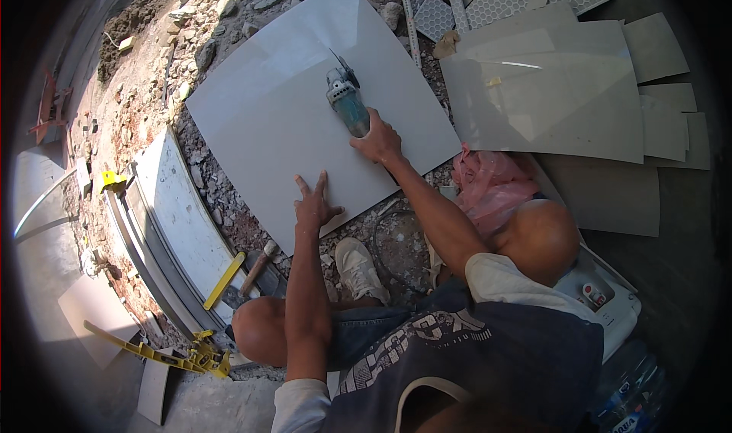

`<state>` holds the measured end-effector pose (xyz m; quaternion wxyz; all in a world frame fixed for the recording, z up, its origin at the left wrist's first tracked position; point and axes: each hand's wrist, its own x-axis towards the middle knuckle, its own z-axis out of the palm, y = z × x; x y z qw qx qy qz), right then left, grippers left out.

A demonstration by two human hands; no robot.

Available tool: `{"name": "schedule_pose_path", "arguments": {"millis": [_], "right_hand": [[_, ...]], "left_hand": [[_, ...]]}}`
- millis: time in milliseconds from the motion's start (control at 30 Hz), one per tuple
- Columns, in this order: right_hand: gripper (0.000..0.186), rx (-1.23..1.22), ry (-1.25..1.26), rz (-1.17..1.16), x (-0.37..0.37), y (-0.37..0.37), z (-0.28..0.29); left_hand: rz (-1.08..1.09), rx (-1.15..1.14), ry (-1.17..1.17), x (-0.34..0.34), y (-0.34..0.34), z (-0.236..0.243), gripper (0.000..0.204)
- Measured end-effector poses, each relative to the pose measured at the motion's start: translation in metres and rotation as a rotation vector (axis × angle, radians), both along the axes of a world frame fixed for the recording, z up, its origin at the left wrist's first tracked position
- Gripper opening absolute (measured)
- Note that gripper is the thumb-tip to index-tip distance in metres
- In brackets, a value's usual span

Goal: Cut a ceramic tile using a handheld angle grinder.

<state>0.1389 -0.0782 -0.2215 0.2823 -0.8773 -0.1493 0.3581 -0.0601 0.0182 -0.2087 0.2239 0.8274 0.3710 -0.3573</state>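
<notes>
A large pale grey tile (267,128) lies on the rubble in front of me. My right hand (378,138) is wrapped round the rear body of a teal angle grinder (351,113). The grinder's head and thin cutting disc (345,65) point away from me over the middle of the tile; whether the disc touches the surface I cannot tell. Near the tile's close edge, my left hand (313,202) rests on the surface with its fingers spread, holding nothing.
More grey tiles (549,90) overlap at the right beside a pink plastic bag (494,181). To the left are a hammer (259,267), a yellow-handled tool (224,280), a white panel (179,204) and a yellow clamp-like tool (164,355). Rocks (206,52) cover the far left ground.
</notes>
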Motion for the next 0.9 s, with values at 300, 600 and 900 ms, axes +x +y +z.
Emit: {"name": "schedule_pose_path", "arguments": {"millis": [300,600,900], "right_hand": [[0.083,-0.001,0.005,0.001,-0.0015,-0.0013,0.0009],[0.082,0.004,0.006,-0.002,-0.0009,-0.0023,0.0002],[0.081,-0.006,0.011,0.024,-0.0009,-0.0037,0.0046]], "left_hand": [[0.003,-0.008,-0.025,-0.0025,0.0013,-0.0031,0.110],[0.008,-0.023,-0.027,-0.0013,0.0010,-0.0005,0.111],[0.001,-0.007,-0.032,-0.0020,0.0010,-0.0014,0.111]]}}
